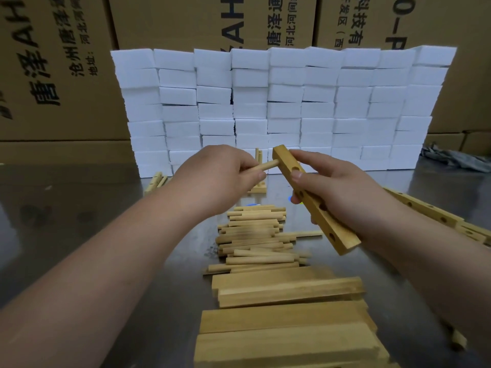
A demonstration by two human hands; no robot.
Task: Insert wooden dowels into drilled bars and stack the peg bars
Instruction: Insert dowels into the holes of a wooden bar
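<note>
My right hand [332,187] grips a drilled wooden bar [334,224] above the table, tilted, with its far end up and several holes showing on its side. My left hand [220,173] pinches a wooden dowel [265,165] whose tip meets the left face of the bar's far end. Below the hands lies a pile of loose dowels [255,237]. Plain bars [287,290] are stacked near the table's front edge. More drilled bars [425,208] lie at the right. A bar with upright dowels [259,185] stands behind my hands, partly hidden.
A wall of white foam blocks [281,107] stands at the back of the metal table [79,221], with cardboard boxes [53,62] behind it. A few dowels [156,180] lie at the wall's left foot. A grey cloth [457,158] lies far right.
</note>
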